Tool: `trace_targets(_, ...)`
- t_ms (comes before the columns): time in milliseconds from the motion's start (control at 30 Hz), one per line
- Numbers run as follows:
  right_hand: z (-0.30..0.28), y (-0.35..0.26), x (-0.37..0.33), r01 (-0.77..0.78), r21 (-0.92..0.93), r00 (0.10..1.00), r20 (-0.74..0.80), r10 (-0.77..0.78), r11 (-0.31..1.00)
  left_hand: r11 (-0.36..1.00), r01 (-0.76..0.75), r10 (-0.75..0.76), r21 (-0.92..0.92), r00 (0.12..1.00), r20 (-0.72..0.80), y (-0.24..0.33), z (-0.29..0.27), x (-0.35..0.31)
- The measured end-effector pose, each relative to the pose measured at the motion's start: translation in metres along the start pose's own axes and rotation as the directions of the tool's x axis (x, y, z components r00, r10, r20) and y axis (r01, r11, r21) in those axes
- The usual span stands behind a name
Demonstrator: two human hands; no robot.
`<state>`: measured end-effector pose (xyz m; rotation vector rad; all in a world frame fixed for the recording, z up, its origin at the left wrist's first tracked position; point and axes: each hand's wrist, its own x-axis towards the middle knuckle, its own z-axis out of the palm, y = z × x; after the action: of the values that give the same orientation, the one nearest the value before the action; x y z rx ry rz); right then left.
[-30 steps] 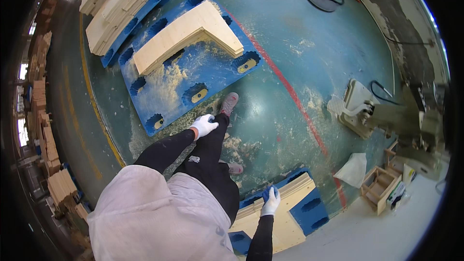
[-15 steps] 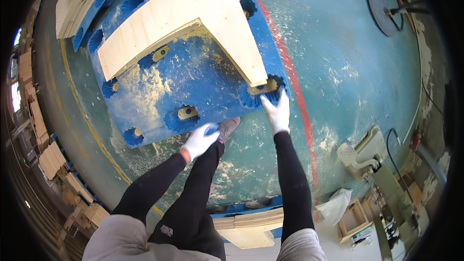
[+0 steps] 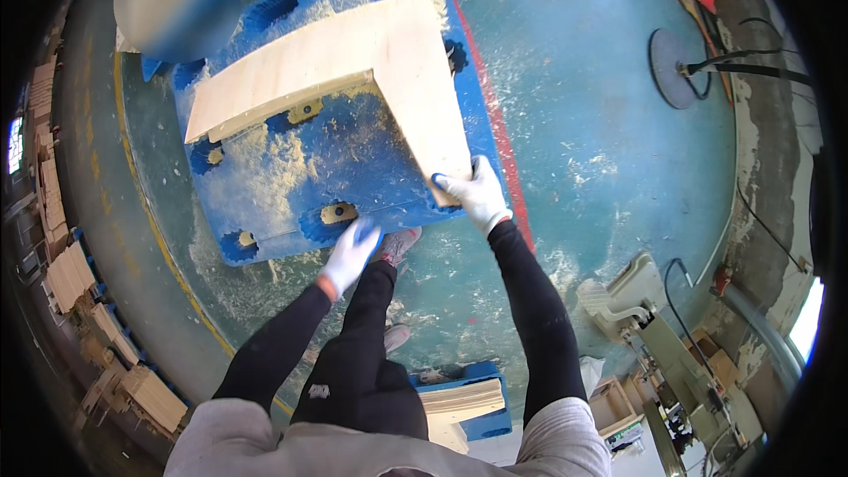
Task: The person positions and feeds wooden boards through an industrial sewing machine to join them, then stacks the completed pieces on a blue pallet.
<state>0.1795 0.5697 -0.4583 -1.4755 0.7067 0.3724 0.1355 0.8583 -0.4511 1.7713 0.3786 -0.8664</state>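
A pale, wide-angled plywood piece [image 3: 389, 44] lies on a blue plastic pallet [image 3: 353, 146], one arm reaching left and the other pointing toward me. At the tip of that nearer arm, my right hand [image 3: 481, 194] in a white glove grips the plywood, its blue-tipped thumb on top and its fingers around the right edge, partly hidden. My left hand [image 3: 352, 256], gloved in white with a blue palm, hangs beside the pallet's near edge with its fingers stretched out. It holds nothing and stays apart from the wood.
Sawdust [image 3: 265, 172] covers parts of the pallet. A blurred round grey-blue shape [image 3: 177, 4] blocks the upper left. More cut plywood [image 3: 464, 399] lies on a pallet behind my feet. Right are a round black base [image 3: 673, 69] with cables and a green machine [image 3: 667, 344]. Wood stacks [image 3: 75, 276] line the left.
The plywood piece has shifted toward me across the pallet. My right hand has come from the pallet's near right corner onto the tip of the wood. The round blurred shape has appeared.
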Motion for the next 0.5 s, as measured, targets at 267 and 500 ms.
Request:
trace_targets(267, -0.049, -0.033, -0.253, 0.039, 0.297, 0.945, -0.322, 0.061, 0.954, 0.925, -0.373, 0.381, -0.077, 0.907, 0.182, 0.147, 0.163, -0.062)
trace_targets(500, -0.092, 0.005, -0.471, 0.174, 0.495, 0.766, -0.611, 0.199, 0.851, 0.972, -0.227, 0.221, -0.055, 0.817, 0.533, 0.144, 0.284, -0.246)
